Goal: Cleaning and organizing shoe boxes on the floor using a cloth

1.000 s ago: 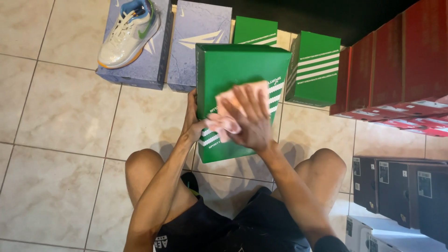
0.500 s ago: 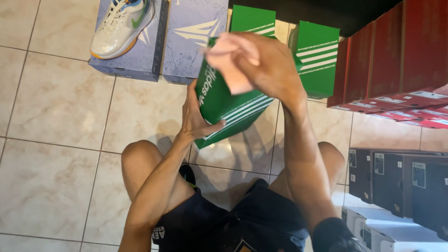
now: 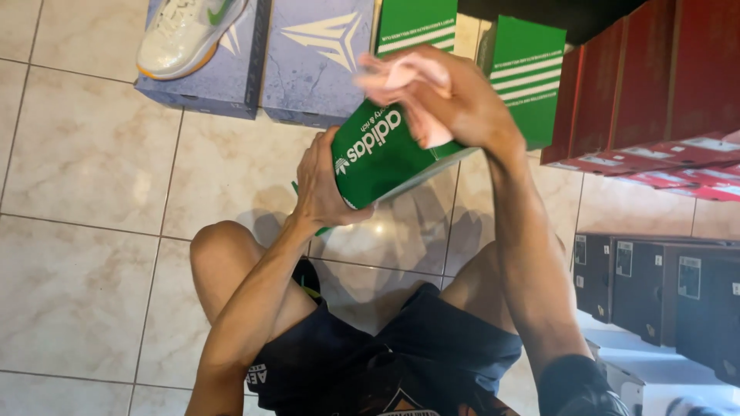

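Box (image 3: 378, 154), green, tilted, held above tiled floor (image 3: 85, 262) over knees. Left hand (image 3: 320, 189) grips its near-left end, fingers wrapped. Right hand (image 3: 455, 96) presses pink cloth (image 3: 420, 100) onto far top, fingers closed on cloth. Blue boxes (image 3: 308, 54) far left, red boxes (image 3: 655, 77) right.

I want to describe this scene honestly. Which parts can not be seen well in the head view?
- Green box: its far end is hidden by the right hand.
- Pink cloth: blurred, mostly covered by fingers.
- White shoe: cut off by the top edge.
- Left hand: its palm is hidden against the box.
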